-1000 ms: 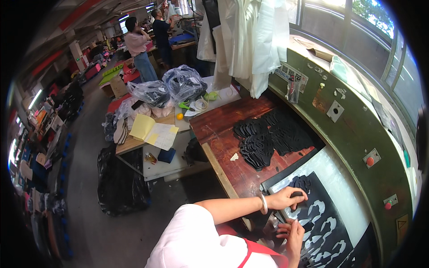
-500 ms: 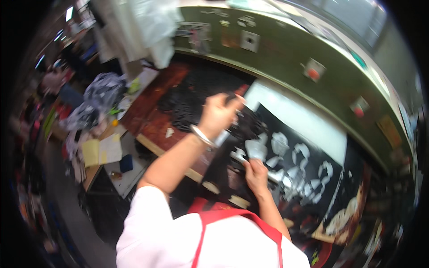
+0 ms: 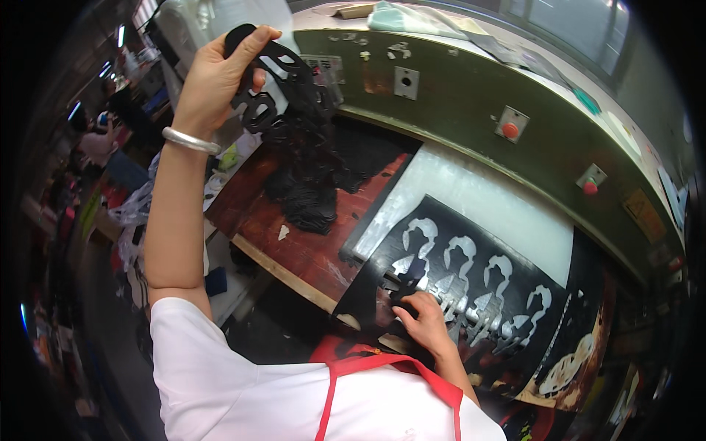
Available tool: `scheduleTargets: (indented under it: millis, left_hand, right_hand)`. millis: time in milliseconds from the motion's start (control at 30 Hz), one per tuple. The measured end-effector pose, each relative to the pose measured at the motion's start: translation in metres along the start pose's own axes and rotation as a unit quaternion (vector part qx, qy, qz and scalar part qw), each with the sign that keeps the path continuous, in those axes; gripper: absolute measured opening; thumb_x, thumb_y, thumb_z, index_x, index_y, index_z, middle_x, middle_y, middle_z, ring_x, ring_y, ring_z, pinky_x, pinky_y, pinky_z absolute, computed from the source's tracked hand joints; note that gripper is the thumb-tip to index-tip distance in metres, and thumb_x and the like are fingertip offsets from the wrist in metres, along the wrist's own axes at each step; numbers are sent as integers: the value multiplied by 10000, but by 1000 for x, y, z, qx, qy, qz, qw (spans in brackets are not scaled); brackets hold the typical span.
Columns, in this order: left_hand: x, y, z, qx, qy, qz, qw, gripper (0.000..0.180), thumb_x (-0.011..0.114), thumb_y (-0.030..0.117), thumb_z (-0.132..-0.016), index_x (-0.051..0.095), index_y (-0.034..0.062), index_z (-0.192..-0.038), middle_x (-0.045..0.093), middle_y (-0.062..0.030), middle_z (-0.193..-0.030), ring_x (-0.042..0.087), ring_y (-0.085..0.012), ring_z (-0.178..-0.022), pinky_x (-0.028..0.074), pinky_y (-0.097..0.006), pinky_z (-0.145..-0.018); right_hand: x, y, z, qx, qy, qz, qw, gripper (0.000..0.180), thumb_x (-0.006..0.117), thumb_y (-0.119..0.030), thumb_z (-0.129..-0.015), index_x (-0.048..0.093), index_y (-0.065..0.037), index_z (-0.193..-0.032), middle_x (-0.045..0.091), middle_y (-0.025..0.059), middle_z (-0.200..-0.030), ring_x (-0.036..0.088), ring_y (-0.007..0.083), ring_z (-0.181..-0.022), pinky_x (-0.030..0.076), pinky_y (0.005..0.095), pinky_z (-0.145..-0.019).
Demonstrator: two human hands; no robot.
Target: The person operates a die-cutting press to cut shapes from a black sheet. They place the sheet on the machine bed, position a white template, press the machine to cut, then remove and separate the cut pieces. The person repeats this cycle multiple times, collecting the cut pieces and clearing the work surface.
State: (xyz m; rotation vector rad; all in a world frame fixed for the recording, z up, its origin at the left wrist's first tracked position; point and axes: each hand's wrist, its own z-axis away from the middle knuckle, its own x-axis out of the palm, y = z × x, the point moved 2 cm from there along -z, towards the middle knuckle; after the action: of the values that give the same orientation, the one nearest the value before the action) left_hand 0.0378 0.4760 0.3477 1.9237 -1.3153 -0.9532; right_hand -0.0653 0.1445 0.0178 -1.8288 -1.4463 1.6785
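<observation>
My left hand (image 3: 209,84), with a silver bangle on its wrist, is raised at the upper left. Its thumb and fingers are closed on a black cut-out piece (image 3: 290,70) with large holes. More black pieces hang below it, over a pile of black cut pieces (image 3: 305,198) on the reddish board. My right hand (image 3: 426,323) is low over the front edge of a black sheet (image 3: 471,213) with a row of looped cut-outs. Its fingers are bent together around something dark that I cannot make out.
The reddish wooden board (image 3: 257,220) adjoins a pale flat plate (image 3: 507,198) under the black sheet. Behind runs a green machine beam (image 3: 456,92) with red buttons (image 3: 510,131). White plastic (image 3: 250,15) hangs at the back left. A pale perforated piece (image 3: 566,367) lies at right.
My left hand has swung up and left, carrying the black piece away from the sheet. My right hand has shifted slightly down. The cut-outs now show plainly on the sheet.
</observation>
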Motion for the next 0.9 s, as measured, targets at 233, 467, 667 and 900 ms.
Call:
scheduleTargets:
  millis: [233, 467, 667, 900]
  left_hand:
    - [-33, -82, 20, -93, 25, 84, 992, 189, 707, 192, -878, 648, 50, -988, 575, 31, -761, 495, -42, -569, 428, -201, -512]
    - [-54, -150, 1, -115, 138, -14, 984, 211, 688, 192, -889, 680, 37, -1032, 559, 43, -695, 495, -39, -556, 411, -212, -505]
    - [-46, -214, 3, 93, 137, -246, 955, 188, 696, 128, -857, 710, 55, -1030, 700, -48, -828, 630, -97, -668, 513, -248, -631]
    - [65, -305, 135, 162, -160, -318, 920, 392, 602, -101, -690, 669, 71, -1036, 571, -142, -965, 602, -309, -849, 510, -357, -738]
  right_hand:
    - [-37, 6, 22, 164, 3, -161, 973, 140, 688, -65, -816, 687, 2, -938, 683, 110, -915, 649, 199, -852, 490, 285, -781]
    - [-67, 30, 39, 275, 99, -223, 930, 104, 631, -44, -892, 690, 18, -950, 696, 50, -891, 612, 98, -800, 477, 227, -743]
    - [-83, 36, 54, 337, 189, -166, 907, 134, 621, -66, -916, 666, 50, -965, 697, 79, -886, 637, 126, -826, 496, 255, -789]
    - [-95, 48, 83, 392, 274, -122, 869, 142, 616, -86, -923, 665, 45, -950, 690, 78, -862, 646, 126, -800, 509, 246, -745]
